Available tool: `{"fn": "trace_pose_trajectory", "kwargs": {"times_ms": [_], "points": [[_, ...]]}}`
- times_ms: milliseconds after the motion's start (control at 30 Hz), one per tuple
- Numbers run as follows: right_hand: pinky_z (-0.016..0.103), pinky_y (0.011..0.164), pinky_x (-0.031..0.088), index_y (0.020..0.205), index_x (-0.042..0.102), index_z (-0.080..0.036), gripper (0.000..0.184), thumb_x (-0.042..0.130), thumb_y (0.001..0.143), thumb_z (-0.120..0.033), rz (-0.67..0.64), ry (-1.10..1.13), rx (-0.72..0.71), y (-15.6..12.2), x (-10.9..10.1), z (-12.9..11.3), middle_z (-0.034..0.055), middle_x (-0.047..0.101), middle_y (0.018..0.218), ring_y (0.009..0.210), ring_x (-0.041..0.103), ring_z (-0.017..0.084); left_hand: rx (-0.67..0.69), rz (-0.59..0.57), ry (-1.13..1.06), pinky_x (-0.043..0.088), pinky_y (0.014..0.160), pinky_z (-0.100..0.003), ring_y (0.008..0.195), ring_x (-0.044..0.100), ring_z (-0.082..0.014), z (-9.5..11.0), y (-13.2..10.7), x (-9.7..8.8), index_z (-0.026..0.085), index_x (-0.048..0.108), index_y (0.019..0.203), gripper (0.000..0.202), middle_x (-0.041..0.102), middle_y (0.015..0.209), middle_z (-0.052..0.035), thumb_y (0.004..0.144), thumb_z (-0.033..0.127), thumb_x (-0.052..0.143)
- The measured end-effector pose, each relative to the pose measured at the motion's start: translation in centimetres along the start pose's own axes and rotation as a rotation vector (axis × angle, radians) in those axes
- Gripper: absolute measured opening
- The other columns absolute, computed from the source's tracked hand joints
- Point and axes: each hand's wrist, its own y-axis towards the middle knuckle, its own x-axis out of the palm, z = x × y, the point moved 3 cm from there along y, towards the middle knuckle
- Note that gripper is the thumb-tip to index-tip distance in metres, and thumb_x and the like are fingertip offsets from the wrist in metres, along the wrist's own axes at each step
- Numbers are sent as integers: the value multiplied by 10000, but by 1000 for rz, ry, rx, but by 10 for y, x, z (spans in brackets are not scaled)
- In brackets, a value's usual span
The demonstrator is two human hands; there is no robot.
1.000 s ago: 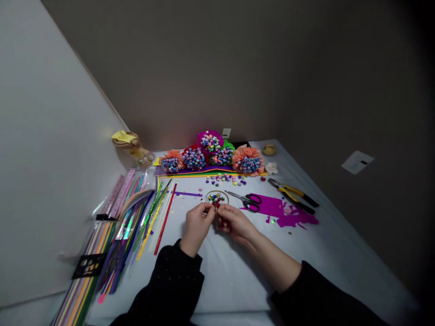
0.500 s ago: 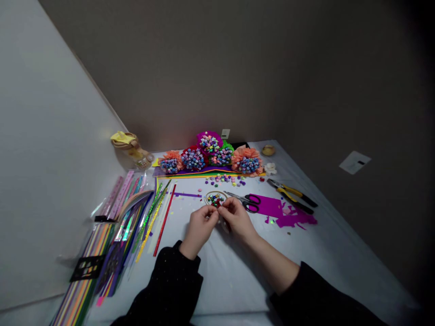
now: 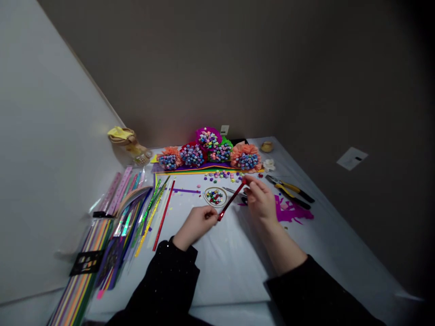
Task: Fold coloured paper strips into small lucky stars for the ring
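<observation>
Left hand (image 3: 196,225) low over white tabletop (image 3: 234,276), thumb and fingers pinching lower end of shiny red strip (image 3: 233,199). Right hand (image 3: 262,201), slightly farther out, grips upper end between fingertips; strip runs straight and slantwise between both hands. Just beyond strip's lower end, round dish (image 3: 224,198) holding small shiny stars (image 3: 215,196). Scissors (image 3: 233,190) partly hidden behind right hand; magenta paper scraps (image 3: 288,212) right of it, pliers (image 3: 288,191) beside scraps. Farther back, loose pastel stars (image 3: 222,175) scattered before star-filled paper flowers (image 3: 192,155).
</observation>
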Motion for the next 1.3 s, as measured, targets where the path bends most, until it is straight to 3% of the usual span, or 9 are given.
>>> {"fn": "trace_pose_trajectory", "kwargs": {"times_ms": [100,200,267,300,367,433,733,1000,1300], "points": [[298,748,454,1008,659,-238,287,597,741,-325,53,-38,-103,7,-8,-9,59,626,1145,973,581,193,-111,-24,-97,322,434,-173,451,447,-73,-3,0,-2,146,607,662,97,565,550,24,675,212,537],[335,865,429,1276,468,-297,564,622,735,-333,-163,-133,-153,-1,2,-8,52,411,1398,1201,448,229,-233,40,-309,253,367,-154,389,374,-45,-6,2,-4,149,561,683,80,545,553,31,670,223,533],[357,916,403,1320,387,-339,660,655,716,-318,-346,-220,-164,-13,14,-4,39,328,1443,1260,378,231,-242,123,-468,240,359,-145,397,372,-35,-5,3,-5,149,532,691,102,549,585,26,675,249,547],[364,931,392,1273,440,-332,594,656,720,-303,-409,-281,-171,-20,19,-1,49,376,1403,1244,390,228,-231,154,-539,242,361,-141,410,380,-33,-4,3,-5,149,520,695,120,550,599,23,676,262,558],[369,919,391,1026,601,-271,292,633,736,-263,-452,-426,-221,-33,28,3,73,535,1172,1121,476,223,-209,181,-634,253,370,-136,437,403,-35,-2,4,-4,148,506,705,152,542,610,20,675,279,579],[363,866,409,844,620,-238,109,617,736,-223,-458,-537,-267,-41,34,4,64,563,964,993,515,216,-197,185,-656,265,377,-134,457,421,-39,-1,3,-2,146,508,720,171,533,615,20,669,285,596],[305,725,406,683,560,-217,73,582,738,-175,-524,-557,-266,-44,40,1,32,526,802,819,509,187,-199,145,-572,263,384,-138,426,397,-28,-1,1,3,146,531,702,158,527,607,32,700,296,581],[268,647,368,715,508,-210,141,587,765,-317,-669,-332,76,-41,37,16,-1,503,736,688,469,146,-62,285,-296,327,415,-172,451,429,-70,5,-2,-7,136,622,769,237,542,560,17,755,369,577],[244,567,334,700,532,-202,216,660,704,-376,-718,-307,174,-41,37,19,-16,495,675,585,425,116,91,306,-86,452,610,-215,698,586,-140,10,-4,-11,150,638,781,158,653,761,-35,794,267,532]]}}
